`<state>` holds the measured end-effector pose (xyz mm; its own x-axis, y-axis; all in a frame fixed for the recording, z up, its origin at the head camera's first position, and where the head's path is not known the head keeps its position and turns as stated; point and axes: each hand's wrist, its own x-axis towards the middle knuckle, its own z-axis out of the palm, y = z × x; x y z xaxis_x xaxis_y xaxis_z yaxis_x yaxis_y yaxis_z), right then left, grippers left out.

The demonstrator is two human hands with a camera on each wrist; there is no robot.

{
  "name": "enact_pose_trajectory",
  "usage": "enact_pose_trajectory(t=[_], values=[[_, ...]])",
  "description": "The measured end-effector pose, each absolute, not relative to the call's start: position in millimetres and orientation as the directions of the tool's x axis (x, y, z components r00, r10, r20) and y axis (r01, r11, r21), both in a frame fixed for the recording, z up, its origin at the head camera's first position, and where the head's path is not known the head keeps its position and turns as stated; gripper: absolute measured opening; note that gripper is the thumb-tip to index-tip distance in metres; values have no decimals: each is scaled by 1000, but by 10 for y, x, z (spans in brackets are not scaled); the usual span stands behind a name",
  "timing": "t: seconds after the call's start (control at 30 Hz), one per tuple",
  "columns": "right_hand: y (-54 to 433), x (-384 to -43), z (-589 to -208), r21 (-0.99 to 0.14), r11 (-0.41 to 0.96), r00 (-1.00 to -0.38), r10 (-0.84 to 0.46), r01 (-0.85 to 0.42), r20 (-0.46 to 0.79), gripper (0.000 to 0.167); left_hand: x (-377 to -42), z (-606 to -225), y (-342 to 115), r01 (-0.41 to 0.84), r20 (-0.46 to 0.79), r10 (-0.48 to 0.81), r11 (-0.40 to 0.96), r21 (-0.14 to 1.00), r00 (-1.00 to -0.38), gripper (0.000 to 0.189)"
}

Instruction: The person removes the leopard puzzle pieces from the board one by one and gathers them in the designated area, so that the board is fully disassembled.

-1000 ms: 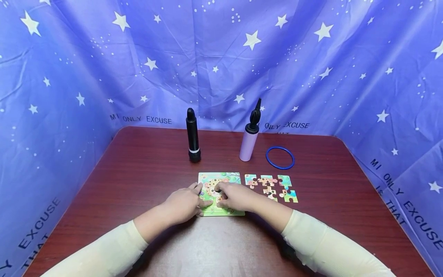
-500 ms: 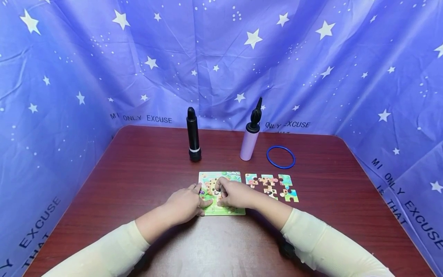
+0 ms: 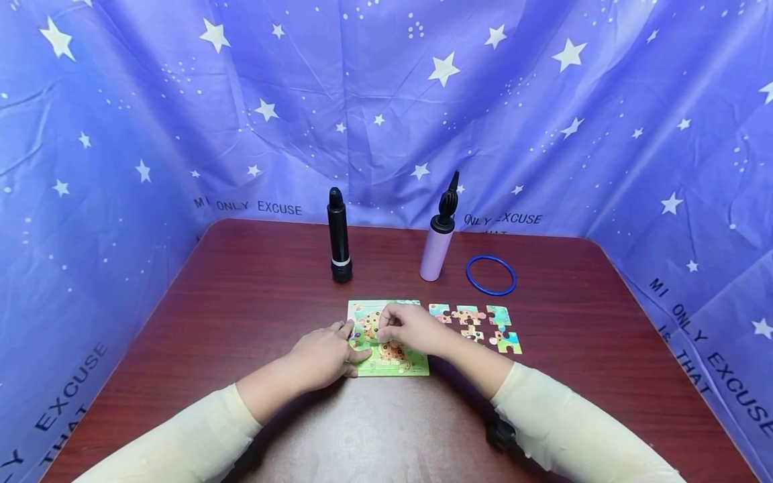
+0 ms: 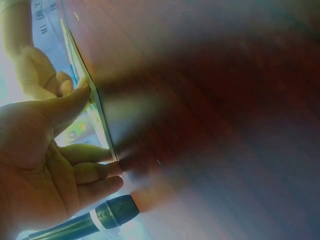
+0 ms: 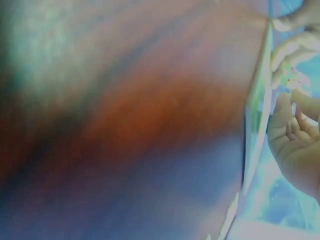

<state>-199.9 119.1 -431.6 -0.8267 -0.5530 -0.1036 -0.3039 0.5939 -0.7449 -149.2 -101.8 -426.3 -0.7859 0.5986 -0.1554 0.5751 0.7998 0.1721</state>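
Observation:
A jigsaw puzzle board (image 3: pixel 417 369) with a green edge and a spotted cartoon animal lies at the table's middle. My left hand (image 3: pixel 323 354) rests on its left side, fingers spread and straight; the left wrist view shows the thumb and fingers at the board's edge. Over the board, my right hand (image 3: pixel 417 329) pinches a small puzzle piece (image 5: pixel 294 77) between thumb and forefinger. That piece stands tilted above the board in the right wrist view, and its picture is blurred. The right hand covers the board's upper right part.
Several loose puzzle pieces (image 3: pixel 509 342) lie right of the board. Behind stand a black cylinder with a white band (image 3: pixel 339 235) and a purple hand pump (image 3: pixel 436 251). A blue ring (image 3: pixel 492 275) lies at the back right. A starry curtain (image 3: pixel 386 87) surrounds the table (image 3: pixel 253 288).
My right hand has drawn up and slightly away from the board's lower half with the puzzle piece, uncovering more of the animal picture. The left hand stays in place.

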Motion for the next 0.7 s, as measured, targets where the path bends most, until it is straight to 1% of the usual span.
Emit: enact_pose_trajectory(t=[0.1,0.2,0.47,0.57,0.7], values=[[1314,-2033,-4271,-813,535,-840,-531,-230,-112,9,-1490,-4258,-1015,580,-151,604,795,177,-782,42],[1483,-2057,-4226,-838,513,-852,-509,-187,-121,9,-1491,-4253,-1011,587,-150,609,792,171,-779,42],[1965,-2019,-4220,-856,511,-882,-436,-78,-179,13,-1491,-4252,-1008,601,-146,619,785,152,-771,43],[2116,-1976,-4245,-855,518,-883,-409,-17,-231,15,-1488,-4251,-1007,597,-152,616,787,156,-773,44],[2275,-1932,-4297,-857,511,-869,-390,72,-305,16,-1488,-4237,-1001,586,-165,608,793,164,-777,44]])
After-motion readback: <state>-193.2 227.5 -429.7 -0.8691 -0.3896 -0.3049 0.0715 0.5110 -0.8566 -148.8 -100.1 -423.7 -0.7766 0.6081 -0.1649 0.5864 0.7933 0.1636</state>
